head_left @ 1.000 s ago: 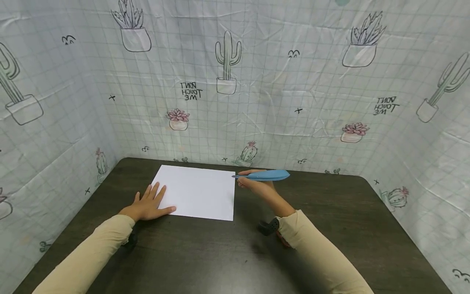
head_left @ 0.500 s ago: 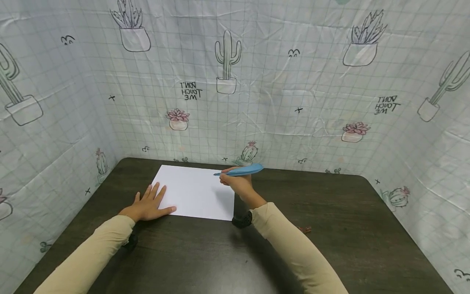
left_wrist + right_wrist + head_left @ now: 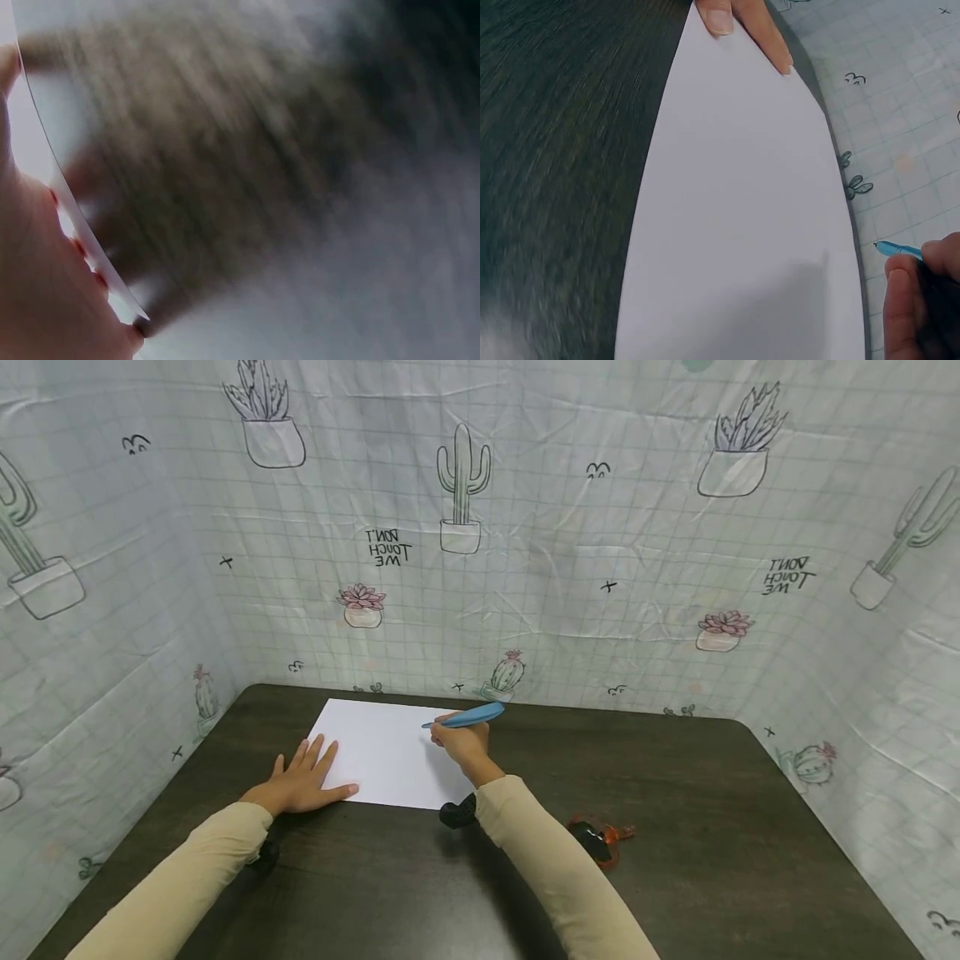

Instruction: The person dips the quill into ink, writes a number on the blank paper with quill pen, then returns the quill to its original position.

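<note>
A sheet of white paper (image 3: 375, 756) lies at the far left-centre of the dark table. My left hand (image 3: 300, 782) rests spread on its left edge, fingers straight; the left wrist view shows part of that hand (image 3: 52, 262) beside the paper's edge. Over the right half of the sheet, my right hand (image 3: 463, 745) pinches a blue feather quill pen (image 3: 476, 715), its tip pointing left. The right wrist view shows the pen's dark tip and blue front part (image 3: 896, 250) between thumb and fingers. The tip appears a little above the paper; contact is hard to tell.
To the right of my right forearm sits a small orange-tinted bottle (image 3: 592, 841) with dark contents and an orange neck or stopper. The dark wooden table (image 3: 712, 827) ends at a hanging cloth (image 3: 555, 552) printed with cacti, at the back and sides.
My right hand has carried the quill pen leftward, from the sheet's right edge to over its right half. The bottle has come into view from behind the forearm. My left hand stays put.
</note>
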Demonstrator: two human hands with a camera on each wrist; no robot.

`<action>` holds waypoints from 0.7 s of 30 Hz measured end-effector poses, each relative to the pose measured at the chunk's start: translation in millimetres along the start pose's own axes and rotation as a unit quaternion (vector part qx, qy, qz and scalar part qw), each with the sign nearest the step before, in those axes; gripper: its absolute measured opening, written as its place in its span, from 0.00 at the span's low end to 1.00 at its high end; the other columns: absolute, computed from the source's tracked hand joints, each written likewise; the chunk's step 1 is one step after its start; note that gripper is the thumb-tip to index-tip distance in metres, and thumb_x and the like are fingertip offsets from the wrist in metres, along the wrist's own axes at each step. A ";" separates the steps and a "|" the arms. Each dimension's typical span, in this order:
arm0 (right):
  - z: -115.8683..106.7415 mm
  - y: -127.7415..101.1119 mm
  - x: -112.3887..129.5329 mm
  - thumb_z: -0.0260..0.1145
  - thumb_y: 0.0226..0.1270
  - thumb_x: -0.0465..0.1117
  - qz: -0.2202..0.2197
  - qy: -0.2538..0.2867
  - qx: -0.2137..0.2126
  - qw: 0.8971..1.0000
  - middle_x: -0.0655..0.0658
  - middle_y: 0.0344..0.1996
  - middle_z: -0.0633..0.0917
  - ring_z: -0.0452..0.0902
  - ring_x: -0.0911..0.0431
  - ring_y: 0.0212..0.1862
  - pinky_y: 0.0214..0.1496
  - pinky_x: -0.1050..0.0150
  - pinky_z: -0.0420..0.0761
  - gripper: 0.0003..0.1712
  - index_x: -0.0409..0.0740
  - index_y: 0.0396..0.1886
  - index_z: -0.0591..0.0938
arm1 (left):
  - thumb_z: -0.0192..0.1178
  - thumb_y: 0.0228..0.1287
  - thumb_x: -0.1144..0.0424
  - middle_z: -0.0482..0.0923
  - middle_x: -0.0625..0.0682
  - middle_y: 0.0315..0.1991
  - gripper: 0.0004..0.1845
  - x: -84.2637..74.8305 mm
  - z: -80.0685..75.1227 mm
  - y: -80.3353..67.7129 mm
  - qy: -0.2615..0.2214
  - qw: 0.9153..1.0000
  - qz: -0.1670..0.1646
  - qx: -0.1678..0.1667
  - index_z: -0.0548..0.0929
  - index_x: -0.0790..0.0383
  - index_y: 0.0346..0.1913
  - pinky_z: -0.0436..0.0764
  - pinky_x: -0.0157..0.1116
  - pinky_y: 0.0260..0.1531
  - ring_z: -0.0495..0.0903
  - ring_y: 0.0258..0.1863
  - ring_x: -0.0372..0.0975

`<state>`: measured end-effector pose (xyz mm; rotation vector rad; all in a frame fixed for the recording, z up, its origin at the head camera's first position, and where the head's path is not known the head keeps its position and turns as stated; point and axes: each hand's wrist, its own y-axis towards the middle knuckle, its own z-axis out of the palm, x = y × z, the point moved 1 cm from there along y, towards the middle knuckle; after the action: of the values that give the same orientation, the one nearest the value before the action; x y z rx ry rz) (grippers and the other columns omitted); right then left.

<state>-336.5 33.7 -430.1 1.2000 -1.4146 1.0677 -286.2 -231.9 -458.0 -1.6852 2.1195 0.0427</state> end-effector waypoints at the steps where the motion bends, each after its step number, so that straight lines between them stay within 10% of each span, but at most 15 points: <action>1: 2.0 -0.3 -0.3 0.71 0.55 0.33 0.004 -0.001 -0.001 1.000 0.44 0.24 0.88 0.85 0.59 0.25 0.33 0.65 0.84 0.05 0.37 0.32 0.87 | 0.47 0.62 0.29 0.30 0.69 0.75 0.55 0.2 0.0 -0.5 0.001 1.000 -0.001 0.000 0.42 0.66 0.76 0.31 0.70 0.60 0.30 0.72 0.64; 21: 28.9 -9.0 -11.4 0.71 0.56 0.37 0.032 -0.036 -0.064 0.997 0.48 0.21 0.86 0.82 0.61 0.23 0.30 0.67 0.79 0.03 0.43 0.29 0.87 | 0.46 0.60 0.27 0.28 0.68 0.75 0.57 2.1 -1.6 -0.9 -0.006 1.000 0.001 0.001 0.40 0.66 0.76 0.28 0.69 0.61 0.28 0.73 0.63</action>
<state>-330.7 5.8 -445.5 1.1164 -1.5617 0.9713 -286.2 -234.6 -457.1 -1.6779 2.1108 0.0506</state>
